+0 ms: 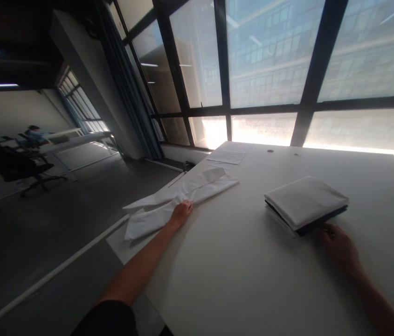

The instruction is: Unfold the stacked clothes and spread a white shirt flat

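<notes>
A crumpled white garment [179, 193] lies along the left edge of a white table [238, 261], part of it hanging over the edge. My left hand [182, 212] rests on it, fingers closed on the cloth. To the right sits a stack of folded cloths [305, 201], white on top with a dark layer beneath. My right hand [338, 245] touches the stack's near corner; its fingers are curled against the bottom edge.
A sheet of paper [226, 156] and two small round objects [270, 151] lie at the table's far side by the large windows [270, 60]. Off to the left are a dark floor, a black office chair [11, 168] and desks with a seated person [34, 135].
</notes>
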The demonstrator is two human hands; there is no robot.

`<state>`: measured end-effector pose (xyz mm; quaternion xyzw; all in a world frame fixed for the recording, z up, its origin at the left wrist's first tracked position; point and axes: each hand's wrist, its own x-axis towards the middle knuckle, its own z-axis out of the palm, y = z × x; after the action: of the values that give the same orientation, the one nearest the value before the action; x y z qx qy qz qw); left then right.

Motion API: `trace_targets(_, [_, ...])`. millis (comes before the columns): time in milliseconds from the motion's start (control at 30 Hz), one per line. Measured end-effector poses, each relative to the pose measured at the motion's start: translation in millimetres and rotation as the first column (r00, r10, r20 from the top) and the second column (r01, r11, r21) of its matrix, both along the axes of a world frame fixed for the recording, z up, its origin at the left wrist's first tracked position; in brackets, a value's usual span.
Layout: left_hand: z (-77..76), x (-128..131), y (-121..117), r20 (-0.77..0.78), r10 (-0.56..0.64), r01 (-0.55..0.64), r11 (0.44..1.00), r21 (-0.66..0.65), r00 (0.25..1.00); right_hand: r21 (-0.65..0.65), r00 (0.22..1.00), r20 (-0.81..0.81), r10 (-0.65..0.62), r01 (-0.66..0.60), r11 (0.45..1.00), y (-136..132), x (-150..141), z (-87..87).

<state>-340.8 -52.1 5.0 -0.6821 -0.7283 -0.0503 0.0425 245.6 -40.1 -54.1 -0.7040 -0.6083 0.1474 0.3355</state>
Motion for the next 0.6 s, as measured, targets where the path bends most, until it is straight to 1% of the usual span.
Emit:
trace_targets(100, [-9.0, 37, 10, 0.005, 0.079, -0.079, 0.996, 0.029, 0.997, 0.031, 1.0, 0.013, 0.016, -0.017, 0.999, 0, 1, -2.2])
trace_targets(200, [-8.7, 57, 21, 0.008, 0.149, -0.149, 0.988, 0.032, 0.989, 0.059, 0.999, -0.018, 0.029, -0.028, 0.998, -1, 0, -3.0])
trace_targets(333, [3.8, 61, 29, 0.019, 0.194, -0.194, 0.981, 0.016, 0.981, 0.07, 0.999, -0.048, 0.016, -0.012, 0.997, -3, -4, 1.1])
trace_targets(433, [17.0, 67, 32, 0.032, 0.191, -0.192, 0.981, 0.002, 0.981, 0.084, 0.998, -0.057, 0.028, -0.023, 0.996, -4, -9, 6.7])
trace_targets(500, [26.5, 86, 34, 0.037, 0.159, -0.16, 0.987, 0.024, 0.987, 0.082, 0.998, -0.053, 0.026, -0.021, 0.996, -4, -11, 9.6])
trace_targets(533, [31.3, 101, 34, 0.052, 0.103, -0.106, 0.993, 0.052, 0.993, 0.075, 0.999, -0.045, 0.018, -0.015, 0.997, -4, -12, 10.5])
trace_targets(567, [35.9, 120, 34, 0.071, 0.021, -0.027, 0.996, 0.083, 0.997, 0.07, 0.999, -0.036, 0.01, -0.008, 0.998, -4, -12, 11.0])
trace_targets(600, [40.0, 143, 34, 0.112, -0.128, 0.113, 0.984, 0.138, 0.985, 0.066, 1.0, -0.026, 0.004, -0.003, 0.998, -4, -13, 11.1])
